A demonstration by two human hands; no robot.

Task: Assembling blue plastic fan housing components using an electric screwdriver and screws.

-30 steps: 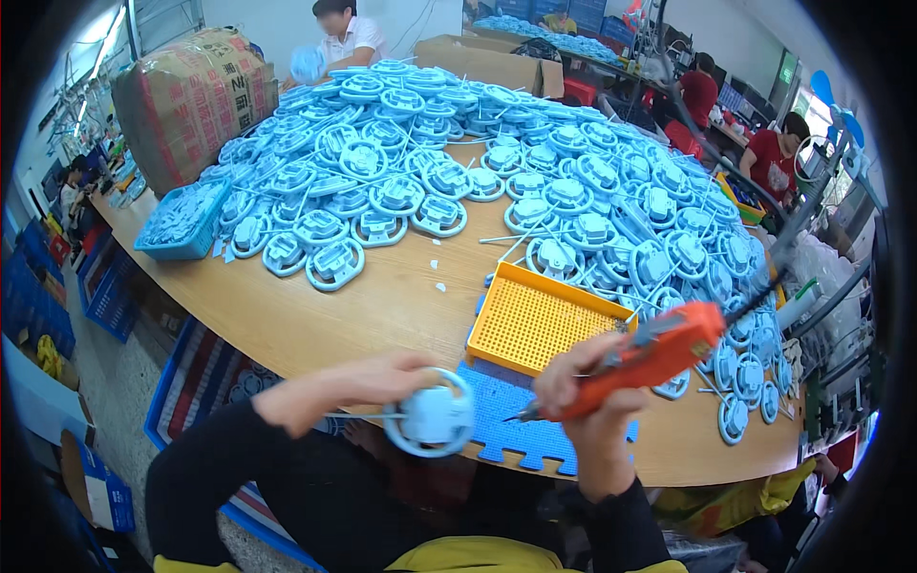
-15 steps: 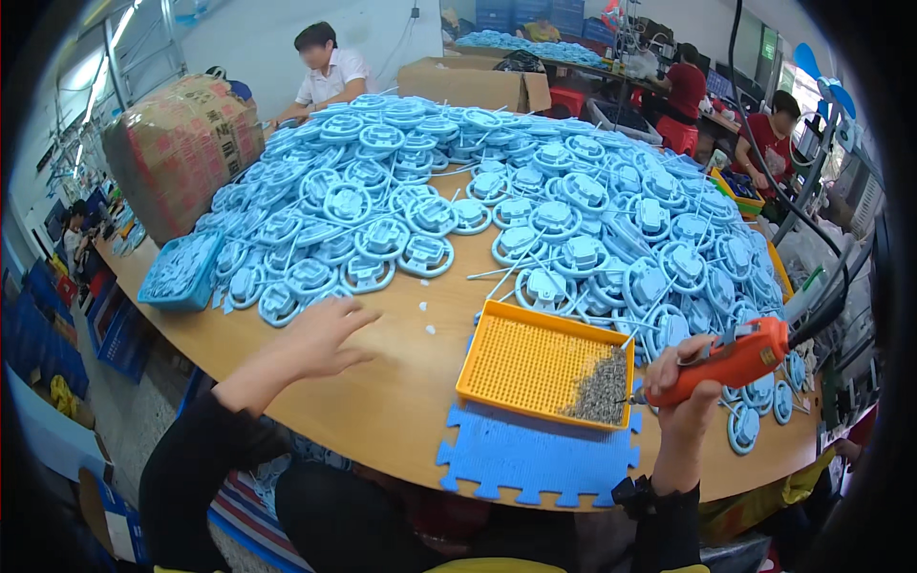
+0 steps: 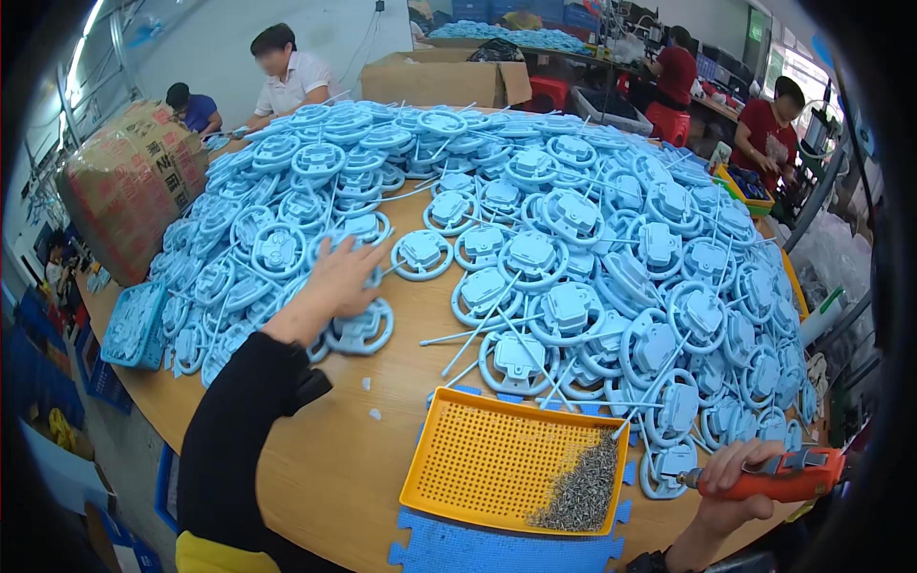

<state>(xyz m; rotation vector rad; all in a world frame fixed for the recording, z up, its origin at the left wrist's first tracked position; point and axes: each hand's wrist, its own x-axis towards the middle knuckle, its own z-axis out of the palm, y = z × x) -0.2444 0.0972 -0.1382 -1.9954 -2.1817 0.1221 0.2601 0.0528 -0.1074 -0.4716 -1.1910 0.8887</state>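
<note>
- Left fingers: spread and released, pinching nothing; the left hand (image 3: 344,282) reaches over the pile's near edge, though contact is impossible to tell.
- One pale-blue ring part (image 3: 364,225) lies just beyond those fingertips, away from the body; a second ring part (image 3: 359,328) sits on the palm's near side. Both are round, so no clear long axis shows; the left hand is much the nearer.
- Right fingers: wrapped around an orange power screwdriver (image 3: 788,480); the right hand (image 3: 740,484) holds it lengthwise across, bit leftward.
- Between the hands: a yellow tray (image 3: 468,458) with screws (image 3: 585,492), overlapping a blue foam mat (image 3: 497,549).
</note>
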